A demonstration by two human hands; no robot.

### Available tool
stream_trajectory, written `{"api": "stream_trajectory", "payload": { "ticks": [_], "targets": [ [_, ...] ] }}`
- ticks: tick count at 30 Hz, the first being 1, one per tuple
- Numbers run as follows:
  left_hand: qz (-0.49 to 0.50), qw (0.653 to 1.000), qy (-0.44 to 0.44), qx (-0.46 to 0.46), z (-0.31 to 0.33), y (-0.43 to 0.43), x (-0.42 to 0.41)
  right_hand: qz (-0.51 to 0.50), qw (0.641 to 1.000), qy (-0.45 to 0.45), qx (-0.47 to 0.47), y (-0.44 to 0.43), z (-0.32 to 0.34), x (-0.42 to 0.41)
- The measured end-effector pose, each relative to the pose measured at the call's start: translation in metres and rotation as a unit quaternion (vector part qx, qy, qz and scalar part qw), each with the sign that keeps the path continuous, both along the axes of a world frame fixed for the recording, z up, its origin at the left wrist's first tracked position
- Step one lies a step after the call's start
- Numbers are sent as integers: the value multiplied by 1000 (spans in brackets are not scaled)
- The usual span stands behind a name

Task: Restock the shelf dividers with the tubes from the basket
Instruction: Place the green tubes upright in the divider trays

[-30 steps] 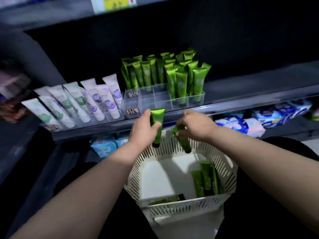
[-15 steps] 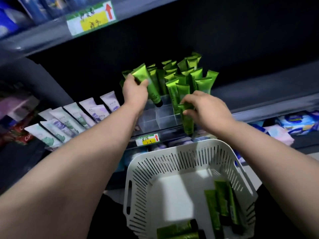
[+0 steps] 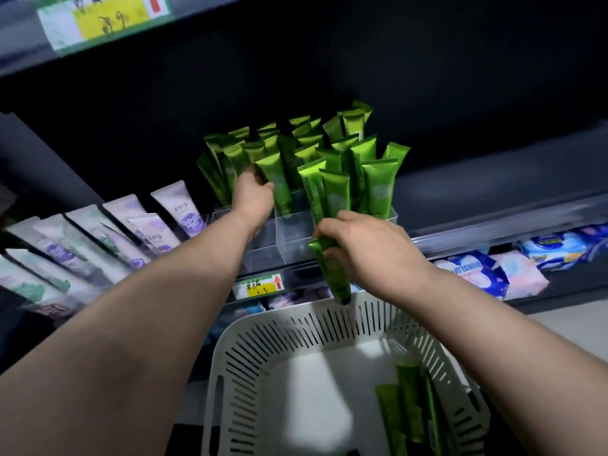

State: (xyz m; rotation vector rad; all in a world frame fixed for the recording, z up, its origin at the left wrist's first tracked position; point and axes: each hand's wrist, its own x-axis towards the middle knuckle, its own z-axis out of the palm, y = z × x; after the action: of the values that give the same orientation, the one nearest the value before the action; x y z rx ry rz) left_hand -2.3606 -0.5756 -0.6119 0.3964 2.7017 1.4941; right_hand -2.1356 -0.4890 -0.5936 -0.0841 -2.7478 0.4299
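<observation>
- Head view: the left hand (image 3: 253,194) is gripping a green tube (image 3: 279,184) by its upper body, setting it cap-down into the clear dividers (image 3: 292,238).
- The right hand (image 3: 365,248) is pinching a second tube (image 3: 332,274) near its crimped end, above the basket (image 3: 296,327) rim.
- Spare tubes (image 3: 408,409) are lying in the basket's right side.
- The tubes are looking light, soft-walled and glossy, so gripping at the stiffer crimp is probably safest.

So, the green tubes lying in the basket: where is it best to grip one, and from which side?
Probably its far end, from above, through the open top of the basket. The tubes lie flat, packed side by side near the right wall, so their long edges are blocked; the far ends look free.
</observation>
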Motion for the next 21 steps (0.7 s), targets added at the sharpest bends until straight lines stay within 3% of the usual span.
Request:
{"api": "stream_trajectory", "payload": {
  "ticks": [3, 6, 10, 14, 21],
  "targets": [
    [1, 999, 9, 54, 8, -15, 17, -4, 1000, -6, 5, -3, -1, -1],
    [7, 997, 55, 48, 14, -43, 52, -10, 1000, -17, 16, -8, -1, 1],
    [-55, 987, 129, -79, 9, -87, 105, -27, 999, -14, 13, -15, 2, 9],
    [-116, 935, 223, -249, 13, -103, 118, -47, 998, 29, 21, -33, 13, 10],
    [-149, 906, 233, -320, 17, -111, 107, -76, 992, 90, 51, -49, 66, -47]
  ]
}}
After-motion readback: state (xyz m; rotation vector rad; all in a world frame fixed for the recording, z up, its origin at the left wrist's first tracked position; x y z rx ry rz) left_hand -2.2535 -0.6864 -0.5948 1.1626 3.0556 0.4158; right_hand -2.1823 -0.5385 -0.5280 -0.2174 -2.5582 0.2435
